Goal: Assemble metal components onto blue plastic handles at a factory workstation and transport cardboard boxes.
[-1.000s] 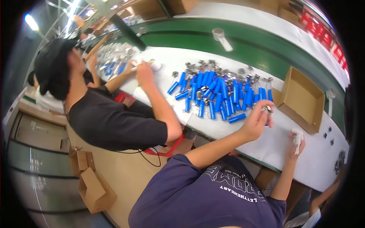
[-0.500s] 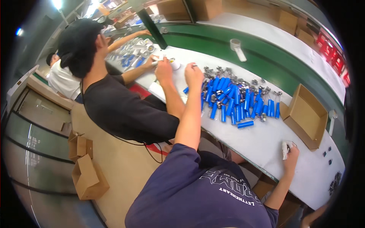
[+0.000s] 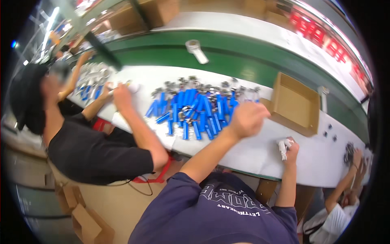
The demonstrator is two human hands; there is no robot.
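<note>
Over the right end of the heap of blue cylindrical cells with wires and small metal parts is my left hand. Its fingers are curled into a pinch, and whatever they may hold is too small or blurred to make out. My right hand is closed around a white plastic-looking piece, just above the white tabletop near its front edge. The fingers partly hide that piece.
An open cardboard box stands behind my right hand. Small black parts lie far right, by another person's hand. A co-worker in black sits at left. White round-headed devices rest on the green conveyor.
My left hand has come from the far left of the heap to its right end, nearer my right hand. The view has swung right. My right hand still grips the white piece.
</note>
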